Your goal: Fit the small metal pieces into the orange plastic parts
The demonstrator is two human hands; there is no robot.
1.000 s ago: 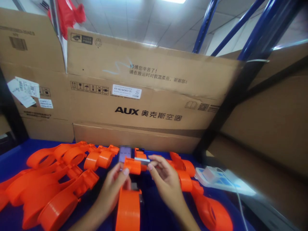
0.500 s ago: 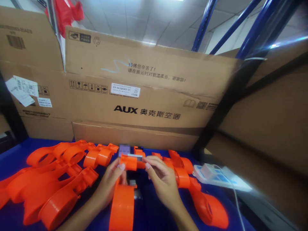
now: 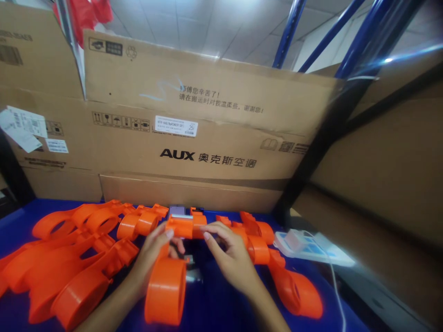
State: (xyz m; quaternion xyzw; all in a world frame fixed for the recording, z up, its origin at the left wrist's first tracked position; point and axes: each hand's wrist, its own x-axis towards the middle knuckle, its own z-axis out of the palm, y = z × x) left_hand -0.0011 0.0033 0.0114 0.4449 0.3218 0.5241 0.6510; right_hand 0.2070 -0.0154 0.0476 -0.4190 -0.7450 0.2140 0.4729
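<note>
Recorded at far left: overlapping orange tape-dispenser frames (image 3: 81,290) on a blue tabletop (image 3: 214,306). Next, left hand (image 3: 155,246): gripping the head of a single raised dispenser frame (image 3: 166,288) near centre, ring side toward the camera. Noted along the top of that head: toothed metal blade (image 3: 182,216). Directly behind: phone-like device (image 3: 176,210), partly covered. Then right hand (image 3: 230,253): thumb and forefinger slightly parted, just beside the head's right end; cannot tell whether touching. Farther right: more orange frames (image 3: 299,295), then blurred white-and-blue plastic item (image 3: 316,254) with white cable (image 3: 338,299). Standing behind all: AUX carton (image 3: 131,154).
</note>
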